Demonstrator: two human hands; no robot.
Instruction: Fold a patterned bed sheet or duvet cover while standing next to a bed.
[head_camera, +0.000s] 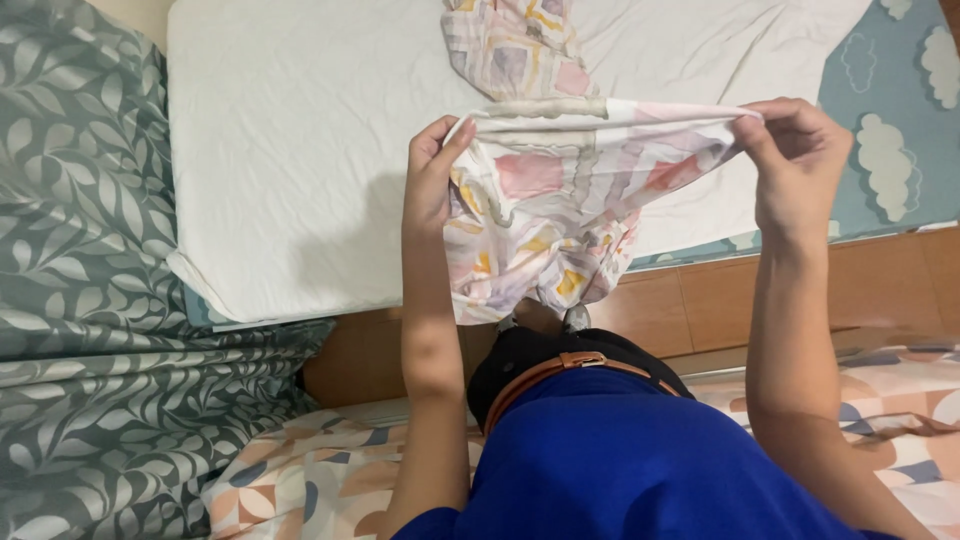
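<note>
A pale patterned cloth (560, 200), pink, yellow and grey shapes on white, hangs stretched between both my hands above the edge of a white mattress (300, 150). My left hand (432, 170) pinches its upper left corner. My right hand (795, 160) grips the upper right corner. The cloth's far end trails up onto the mattress, and its lower part droops toward my waist.
A grey-green leaf-print blanket (90, 300) fills the left side. A blue sheet with white clouds (890, 120) lies at the right. A wooden bed frame (700, 300) runs below the mattress. A peach geometric-print sheet (300, 480) spreads at the bottom.
</note>
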